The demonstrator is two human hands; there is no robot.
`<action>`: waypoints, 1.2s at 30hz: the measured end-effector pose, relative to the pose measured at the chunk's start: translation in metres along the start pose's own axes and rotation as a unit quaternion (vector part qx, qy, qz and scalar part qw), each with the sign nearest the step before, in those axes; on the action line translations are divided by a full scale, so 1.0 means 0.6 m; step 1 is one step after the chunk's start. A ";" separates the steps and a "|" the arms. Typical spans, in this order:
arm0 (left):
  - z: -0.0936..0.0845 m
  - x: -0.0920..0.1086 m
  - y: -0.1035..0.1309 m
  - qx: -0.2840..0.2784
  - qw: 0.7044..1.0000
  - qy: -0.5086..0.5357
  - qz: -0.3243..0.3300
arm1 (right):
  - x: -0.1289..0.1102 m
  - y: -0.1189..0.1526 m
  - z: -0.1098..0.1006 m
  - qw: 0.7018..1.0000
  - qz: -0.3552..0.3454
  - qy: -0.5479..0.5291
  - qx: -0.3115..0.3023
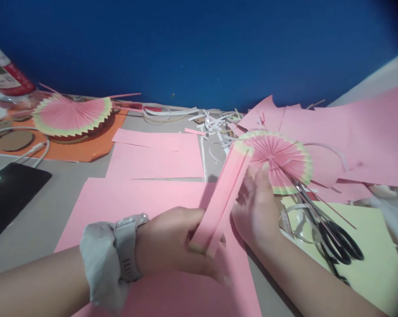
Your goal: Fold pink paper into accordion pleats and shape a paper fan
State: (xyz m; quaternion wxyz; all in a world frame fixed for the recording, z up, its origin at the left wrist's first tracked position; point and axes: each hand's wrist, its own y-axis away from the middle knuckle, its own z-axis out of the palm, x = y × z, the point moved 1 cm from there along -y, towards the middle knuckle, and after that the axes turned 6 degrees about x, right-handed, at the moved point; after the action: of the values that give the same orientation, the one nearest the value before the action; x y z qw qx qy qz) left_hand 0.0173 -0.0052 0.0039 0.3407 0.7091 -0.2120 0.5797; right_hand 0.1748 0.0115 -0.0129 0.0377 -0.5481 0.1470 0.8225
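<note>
Your left hand [174, 237] closes around the lower end of the strip [216, 202], thumb and fingers wrapped on it. Your right hand [256, 207] sits behind the upper half, fingers curled and thumb up; whether they pinch the paper cannot be told. The strip slants from 7 to 1 o'clock, above the pink sheet [101, 207]. This grip probably keeps the folds stacked, with the sheet below leaving you a flat working surface.

Taking the strip as centre, one fan [289, 154] lies at 2 o'clock, another [71, 116] at 10, and the scissors [339, 240] toward 4, presumably within easy right-hand reach.

The strip is long, narrow and pink, layered lengthwise, with pale green ends; blur hides the finer creases.
</note>
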 end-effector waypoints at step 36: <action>-0.009 -0.009 -0.003 0.308 0.944 0.118 0.028 | -0.001 0.029 0.010 0.926 -0.141 0.304 -0.172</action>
State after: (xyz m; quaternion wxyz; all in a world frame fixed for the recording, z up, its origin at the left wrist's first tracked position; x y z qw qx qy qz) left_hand 0.0135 -0.0007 -0.0009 0.1120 0.7000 -0.0010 0.7053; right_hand 0.1656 -0.0031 -0.0069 0.0120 -0.7850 -0.0713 0.6153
